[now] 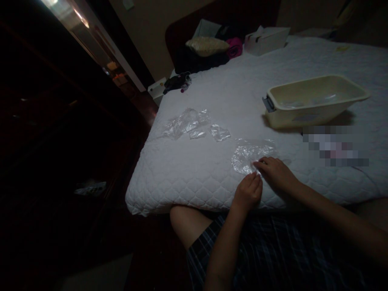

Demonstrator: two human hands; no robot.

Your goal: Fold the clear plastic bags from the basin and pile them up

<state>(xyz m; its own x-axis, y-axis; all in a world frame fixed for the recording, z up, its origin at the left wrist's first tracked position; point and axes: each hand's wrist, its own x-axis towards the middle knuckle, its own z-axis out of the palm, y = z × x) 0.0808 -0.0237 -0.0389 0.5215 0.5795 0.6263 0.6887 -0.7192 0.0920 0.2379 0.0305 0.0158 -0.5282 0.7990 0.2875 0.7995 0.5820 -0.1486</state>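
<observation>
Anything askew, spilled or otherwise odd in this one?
Crumpled clear plastic lies strewn loose across the quilted bedcover, which looks untidy. A pixelated patch in front of the tub hides whatever lies there. I see no spill.

1. Dim light here, glinting off a long, glossy panel (93, 38), upper left.
2. Plain brownish wall (145, 24) stands behind a dark-red, round-cornered headboard (178, 34).
3. White, quilted bed (188, 165) spreads across the middle.

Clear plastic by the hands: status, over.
Left hand, right hand at near edge of clear plastic, grip unclear. Plastic crinkled, on white quilt. Cream tub off right, not blocking.
</observation>
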